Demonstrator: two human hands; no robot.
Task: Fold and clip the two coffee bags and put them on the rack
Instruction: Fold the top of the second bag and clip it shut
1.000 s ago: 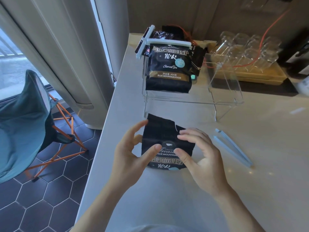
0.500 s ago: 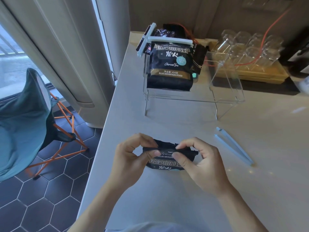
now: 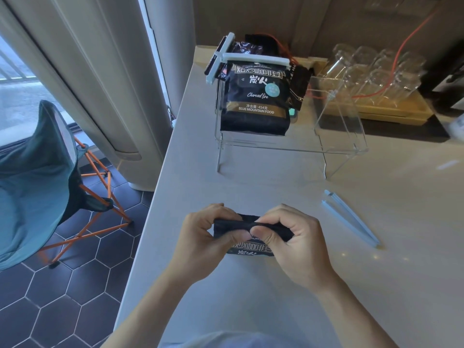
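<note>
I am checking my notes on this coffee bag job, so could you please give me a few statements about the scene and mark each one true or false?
1. Both hands grip the folded top of the coffee bag on the counter: left hand, right hand. True.
2. The loose clip is already on that bag. False: it lies on the counter to the right of the hands, touching neither.
3. A clipped bag already sits on the clear rack. True.
4. The right side of the rack is filled with bags. False: it holds nothing.
5. The drinking glasses stand in front of the rack. False: they are behind it, on a tray.
</note>
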